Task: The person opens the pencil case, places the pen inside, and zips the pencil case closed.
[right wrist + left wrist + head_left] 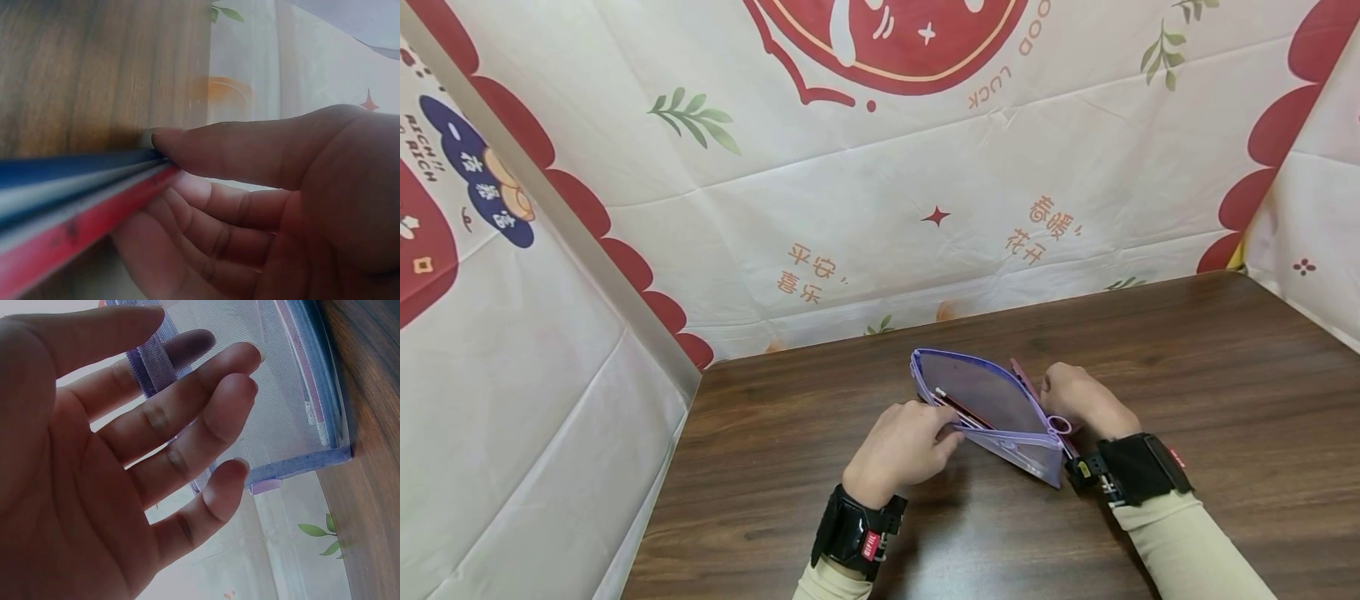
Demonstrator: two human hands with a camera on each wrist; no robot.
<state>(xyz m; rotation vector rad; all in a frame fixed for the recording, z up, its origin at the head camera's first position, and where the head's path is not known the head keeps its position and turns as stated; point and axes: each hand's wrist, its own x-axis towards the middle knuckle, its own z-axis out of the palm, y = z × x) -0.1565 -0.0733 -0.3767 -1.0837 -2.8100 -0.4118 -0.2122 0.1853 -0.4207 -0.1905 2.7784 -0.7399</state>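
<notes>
A see-through mesh pencil pouch [1000, 387] with purple zip edging stands on the table with its mouth spread apart. Pencils [958, 406] lie inside, one with a white end. My left hand [902, 446] pinches the near zip edge; in the left wrist view the index finger reaches behind the purple edging [152, 369] while the other fingers are loosely bent. Beside the pouch's right end, my right hand [1086, 404] holds a few long, thin pencils [94, 234], red and blue with pale stripes, between thumb and fingers. Their far ends are out of the right wrist view.
The dark wooden table [760, 475] runs back to a white printed cloth [737, 225]. Another cloth panel [535, 400] borders the left side. A purple ring [1059, 425] sits at the pouch's right corner, close to the right hand.
</notes>
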